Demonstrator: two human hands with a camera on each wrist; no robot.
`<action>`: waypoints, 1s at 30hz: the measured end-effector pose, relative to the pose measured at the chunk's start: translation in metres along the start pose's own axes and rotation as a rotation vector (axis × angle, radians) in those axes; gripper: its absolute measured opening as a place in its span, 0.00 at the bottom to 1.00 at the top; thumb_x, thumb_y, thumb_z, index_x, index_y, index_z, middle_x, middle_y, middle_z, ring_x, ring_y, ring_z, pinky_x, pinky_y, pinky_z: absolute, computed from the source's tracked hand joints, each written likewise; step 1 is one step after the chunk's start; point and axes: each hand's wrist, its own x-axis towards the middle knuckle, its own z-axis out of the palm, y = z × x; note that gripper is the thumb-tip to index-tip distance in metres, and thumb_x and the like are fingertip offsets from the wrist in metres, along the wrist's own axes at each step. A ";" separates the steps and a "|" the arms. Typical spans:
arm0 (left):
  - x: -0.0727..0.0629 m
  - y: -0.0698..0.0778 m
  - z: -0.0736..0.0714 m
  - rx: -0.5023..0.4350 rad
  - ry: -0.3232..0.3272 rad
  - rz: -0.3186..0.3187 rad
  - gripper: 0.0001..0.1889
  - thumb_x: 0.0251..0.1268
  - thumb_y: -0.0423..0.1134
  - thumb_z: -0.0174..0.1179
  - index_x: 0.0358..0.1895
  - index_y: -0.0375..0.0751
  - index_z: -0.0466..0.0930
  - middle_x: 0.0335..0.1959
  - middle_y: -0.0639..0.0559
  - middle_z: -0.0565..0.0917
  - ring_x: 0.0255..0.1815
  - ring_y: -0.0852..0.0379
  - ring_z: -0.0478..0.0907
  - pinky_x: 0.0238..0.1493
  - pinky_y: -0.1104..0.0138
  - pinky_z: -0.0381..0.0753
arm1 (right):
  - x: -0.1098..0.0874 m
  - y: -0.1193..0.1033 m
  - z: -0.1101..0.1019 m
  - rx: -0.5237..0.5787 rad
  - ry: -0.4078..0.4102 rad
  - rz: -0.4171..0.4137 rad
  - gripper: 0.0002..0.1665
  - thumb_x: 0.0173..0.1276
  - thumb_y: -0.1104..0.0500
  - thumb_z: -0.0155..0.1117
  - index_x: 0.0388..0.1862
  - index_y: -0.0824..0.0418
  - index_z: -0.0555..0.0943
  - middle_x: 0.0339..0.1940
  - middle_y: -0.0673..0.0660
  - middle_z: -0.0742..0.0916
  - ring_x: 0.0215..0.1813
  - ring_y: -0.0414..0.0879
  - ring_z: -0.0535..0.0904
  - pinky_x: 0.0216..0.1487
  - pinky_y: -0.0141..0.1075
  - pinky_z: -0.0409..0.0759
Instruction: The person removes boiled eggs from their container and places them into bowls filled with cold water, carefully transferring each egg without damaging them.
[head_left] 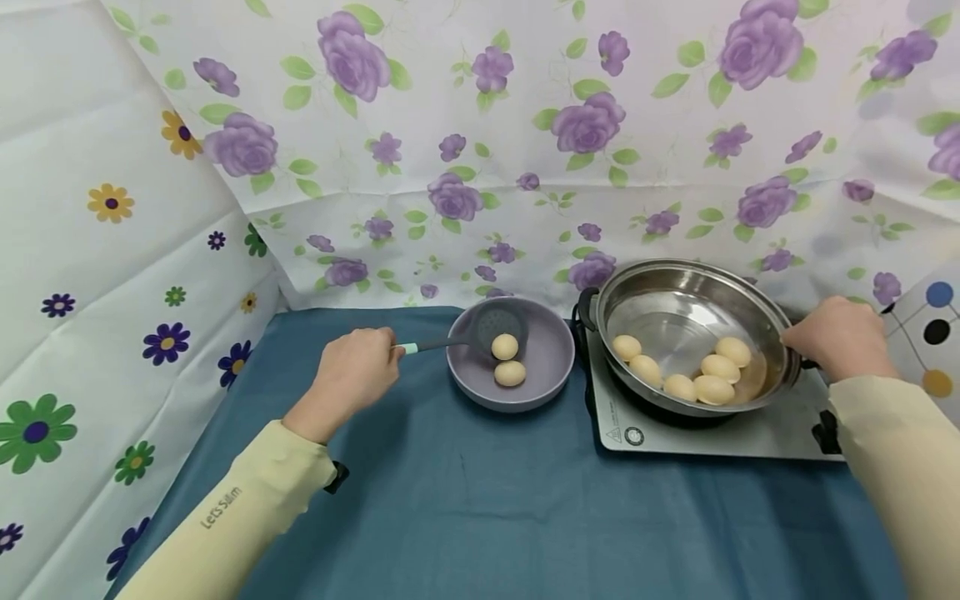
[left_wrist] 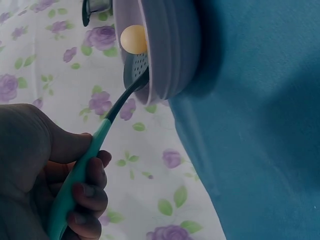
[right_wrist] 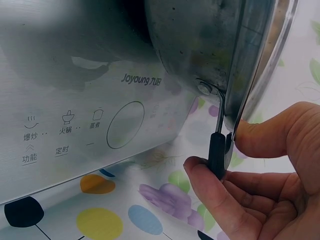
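My left hand (head_left: 357, 372) grips the green handle (left_wrist: 82, 175) of a grey slotted skimmer (head_left: 498, 321), whose perforated head is inside a mauve bowl (head_left: 555, 358). One egg (head_left: 505, 347) lies at the skimmer's head, and a second egg (head_left: 510, 373) is just below it in the bowl. On the right, my right hand (head_left: 843, 340) holds the black side handle (right_wrist: 217, 155) of a steel pot (head_left: 667, 304) between thumb and fingers. Several eggs (head_left: 715, 389) are gathered along the near side inside the pot, which looks tilted that way.
Under the pot sits a flat silver induction cooker (head_left: 675, 437) with printed controls. A blue cloth (head_left: 480, 508) covers the table. Floral sheets (head_left: 450, 125) hang behind and to the left, close to the bowl and pot. The pot's other handle (head_left: 588, 308) points toward the bowl.
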 end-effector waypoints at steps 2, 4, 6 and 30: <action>0.000 -0.001 0.003 0.011 0.011 0.006 0.12 0.70 0.45 0.50 0.30 0.44 0.76 0.16 0.51 0.72 0.13 0.56 0.67 0.15 0.66 0.64 | 0.001 0.000 0.000 0.006 0.000 0.002 0.25 0.54 0.47 0.60 0.22 0.71 0.75 0.25 0.73 0.77 0.28 0.64 0.73 0.17 0.42 0.71; 0.000 -0.001 0.005 0.021 0.022 0.011 0.13 0.70 0.44 0.50 0.28 0.44 0.75 0.16 0.51 0.71 0.13 0.56 0.67 0.14 0.66 0.64 | 0.001 0.000 0.000 0.003 0.002 -0.001 0.25 0.54 0.47 0.60 0.23 0.72 0.75 0.25 0.73 0.77 0.28 0.64 0.73 0.17 0.42 0.71; -0.001 -0.001 0.007 0.029 0.035 0.017 0.13 0.70 0.44 0.51 0.27 0.44 0.75 0.15 0.51 0.71 0.13 0.56 0.67 0.14 0.66 0.64 | 0.002 -0.001 0.000 -0.004 0.006 -0.003 0.26 0.53 0.47 0.60 0.23 0.72 0.75 0.25 0.74 0.77 0.28 0.65 0.73 0.17 0.42 0.71; -0.004 -0.004 0.022 0.246 0.362 0.228 0.12 0.62 0.39 0.59 0.22 0.40 0.72 0.15 0.50 0.68 0.15 0.56 0.63 0.16 0.67 0.57 | 0.000 -0.004 0.000 -0.030 0.050 -0.019 0.25 0.53 0.49 0.61 0.22 0.73 0.75 0.23 0.73 0.78 0.27 0.65 0.74 0.18 0.44 0.71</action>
